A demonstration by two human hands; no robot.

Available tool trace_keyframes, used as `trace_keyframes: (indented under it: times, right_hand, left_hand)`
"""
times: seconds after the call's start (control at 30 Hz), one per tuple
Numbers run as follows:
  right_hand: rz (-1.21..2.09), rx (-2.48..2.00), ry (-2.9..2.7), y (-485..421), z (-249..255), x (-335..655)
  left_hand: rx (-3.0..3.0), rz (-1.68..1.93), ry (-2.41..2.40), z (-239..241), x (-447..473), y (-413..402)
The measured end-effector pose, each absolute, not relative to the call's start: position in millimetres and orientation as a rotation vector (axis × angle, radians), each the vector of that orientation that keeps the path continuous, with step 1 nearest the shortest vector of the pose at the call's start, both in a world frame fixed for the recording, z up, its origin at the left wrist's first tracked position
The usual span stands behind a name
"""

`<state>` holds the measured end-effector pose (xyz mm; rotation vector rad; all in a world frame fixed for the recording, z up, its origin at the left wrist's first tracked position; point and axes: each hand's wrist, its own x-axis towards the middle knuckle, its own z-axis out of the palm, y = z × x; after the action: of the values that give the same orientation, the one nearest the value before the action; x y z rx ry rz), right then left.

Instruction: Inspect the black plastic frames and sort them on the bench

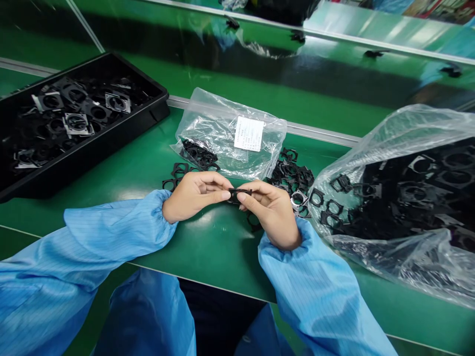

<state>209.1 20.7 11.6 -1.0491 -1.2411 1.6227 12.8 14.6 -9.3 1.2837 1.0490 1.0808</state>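
Note:
Between both hands, above the green worktop, is a small black plastic frame part (pixel 236 195), seen nearly edge-on. My left hand (pixel 198 194) pinches its left end between thumb and fingers. At the other end, my right hand (pixel 270 205) grips it the same way, its thumb on the near side. The fingers hide much of the part. Just beyond my right hand lies a heap of similar black square frames with round holes (pixel 293 175). More loose frames (pixel 181 169) lie beyond my left hand, next to a clear zip bag (pixel 208 121) with a white label (pixel 249 133).
A black tray (pixel 148 106) full of black and silver-edged frames stands at the left. To the right, a large open clear bag (pixel 401 118) spills frames onto the green table (pixel 208 242). Behind a metal rail (pixel 319 133), several small black parts (pixel 376 53) lie farther back.

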Motion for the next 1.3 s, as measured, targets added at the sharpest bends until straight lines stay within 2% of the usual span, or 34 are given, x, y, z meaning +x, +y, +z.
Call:
trace_keyframes:
  times: [1.3]
  right_hand:
    - [1.546, -1.095, -1.309, 20.5, 8.9, 208.6]
  left_hand:
    - [1.316, 1.064, 1.021, -7.3, 14.3, 13.1]
